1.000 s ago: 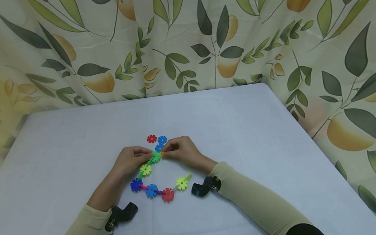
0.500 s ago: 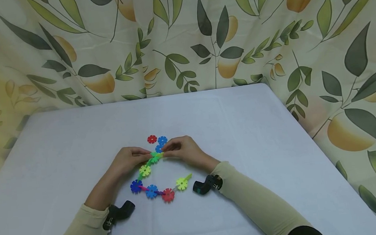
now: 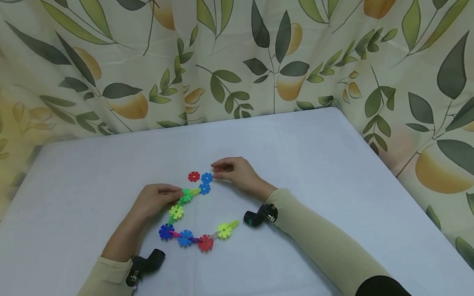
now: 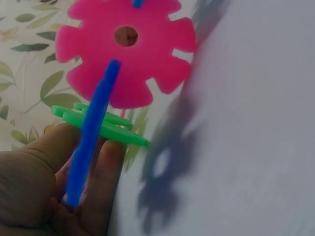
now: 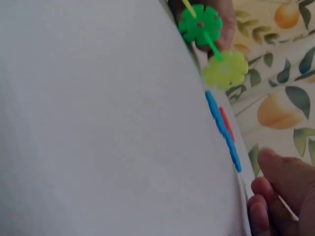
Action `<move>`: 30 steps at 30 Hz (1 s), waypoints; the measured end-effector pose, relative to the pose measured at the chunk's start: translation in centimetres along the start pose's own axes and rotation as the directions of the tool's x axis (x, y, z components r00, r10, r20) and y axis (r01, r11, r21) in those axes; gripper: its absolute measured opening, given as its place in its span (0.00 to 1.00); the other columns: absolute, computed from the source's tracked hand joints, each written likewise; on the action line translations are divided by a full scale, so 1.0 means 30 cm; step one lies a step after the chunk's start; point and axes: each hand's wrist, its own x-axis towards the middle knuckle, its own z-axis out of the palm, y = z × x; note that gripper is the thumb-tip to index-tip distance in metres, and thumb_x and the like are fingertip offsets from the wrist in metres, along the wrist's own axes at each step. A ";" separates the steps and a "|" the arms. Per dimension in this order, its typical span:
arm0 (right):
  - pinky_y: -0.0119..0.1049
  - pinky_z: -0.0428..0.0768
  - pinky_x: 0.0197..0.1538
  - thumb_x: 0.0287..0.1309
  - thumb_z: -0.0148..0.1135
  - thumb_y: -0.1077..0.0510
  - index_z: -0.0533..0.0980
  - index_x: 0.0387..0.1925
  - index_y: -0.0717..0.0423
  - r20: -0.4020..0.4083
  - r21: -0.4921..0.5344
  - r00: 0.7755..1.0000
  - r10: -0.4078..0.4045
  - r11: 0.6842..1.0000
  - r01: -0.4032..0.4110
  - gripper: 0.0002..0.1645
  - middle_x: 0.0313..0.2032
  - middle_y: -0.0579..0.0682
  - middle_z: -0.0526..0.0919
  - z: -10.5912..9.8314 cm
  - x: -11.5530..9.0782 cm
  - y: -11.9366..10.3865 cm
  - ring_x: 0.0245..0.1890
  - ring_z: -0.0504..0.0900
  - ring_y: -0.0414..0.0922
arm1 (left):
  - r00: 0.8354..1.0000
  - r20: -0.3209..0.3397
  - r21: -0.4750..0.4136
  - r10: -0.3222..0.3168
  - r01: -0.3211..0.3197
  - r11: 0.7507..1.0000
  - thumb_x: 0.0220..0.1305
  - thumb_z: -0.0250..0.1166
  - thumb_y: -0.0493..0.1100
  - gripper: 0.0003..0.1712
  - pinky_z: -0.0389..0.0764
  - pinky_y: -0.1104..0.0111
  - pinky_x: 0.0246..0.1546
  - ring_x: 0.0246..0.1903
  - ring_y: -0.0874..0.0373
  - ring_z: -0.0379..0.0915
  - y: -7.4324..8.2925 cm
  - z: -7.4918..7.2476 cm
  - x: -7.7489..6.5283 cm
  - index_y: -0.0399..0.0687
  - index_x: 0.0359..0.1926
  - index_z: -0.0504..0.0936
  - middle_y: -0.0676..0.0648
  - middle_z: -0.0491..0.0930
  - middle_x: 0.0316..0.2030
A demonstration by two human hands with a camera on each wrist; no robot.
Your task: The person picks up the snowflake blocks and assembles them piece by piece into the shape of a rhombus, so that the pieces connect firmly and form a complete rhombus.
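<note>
A curved chain of slotted plastic snowflake discs lies on the white table, running from a green disc (image 3: 187,195) through a dark blue disc (image 3: 166,232) and a red disc (image 3: 205,243) to a yellow disc (image 3: 224,230). My left hand (image 3: 154,200) pinches the chain at the green end, where a yellow-green disc (image 3: 196,191) sticks out edge-on. In the left wrist view a pink disc (image 4: 125,49) hangs close to the camera. My right hand (image 3: 240,175) holds nothing, its thumb and fingers parted beside a loose blue disc (image 3: 207,178).
Another blue disc (image 3: 204,188) and a loose red disc (image 3: 194,176) lie beyond the chain's green end. A white cloth covers the table (image 3: 303,162). Behind it hangs a leaf-and-fruit patterned curtain (image 3: 223,53).
The right hand has let go of the yellow-green disc and moved away toward the loose blue disc. The left hand and chain have shifted slightly left.
</note>
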 end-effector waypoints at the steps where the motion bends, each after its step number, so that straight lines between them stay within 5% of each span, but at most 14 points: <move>1: 0.32 0.79 0.52 0.58 0.71 0.55 0.83 0.52 0.51 0.018 -0.021 1.000 -0.008 1.000 0.008 0.19 0.46 0.44 0.86 -0.003 0.012 -0.001 0.45 0.82 0.38 | 1.000 -0.003 0.000 -0.003 0.003 1.000 0.65 0.66 0.51 0.21 0.78 0.71 0.39 0.35 0.61 0.81 -0.004 -0.005 0.000 0.40 0.50 0.85 0.47 0.88 0.38; 11: 0.32 0.72 0.47 0.54 0.74 0.51 0.85 0.49 0.47 0.159 -0.176 0.987 -0.033 0.983 0.061 0.19 0.44 0.44 0.78 -0.003 0.064 -0.019 0.45 0.74 0.41 | 1.000 -0.017 0.000 -0.022 0.022 1.000 0.65 0.66 0.52 0.21 0.77 0.72 0.40 0.38 0.60 0.81 -0.020 -0.028 0.005 0.40 0.50 0.85 0.46 0.88 0.39; 30: 0.31 0.76 0.44 0.60 0.68 0.56 0.81 0.43 0.51 0.060 -0.083 0.997 -0.051 0.995 0.056 0.10 0.36 0.45 0.82 0.015 0.016 -0.014 0.38 0.78 0.42 | 1.000 -0.011 -0.032 -0.006 0.006 0.999 0.65 0.66 0.50 0.20 0.78 0.73 0.39 0.35 0.63 0.81 -0.023 -0.025 0.008 0.39 0.50 0.85 0.47 0.88 0.38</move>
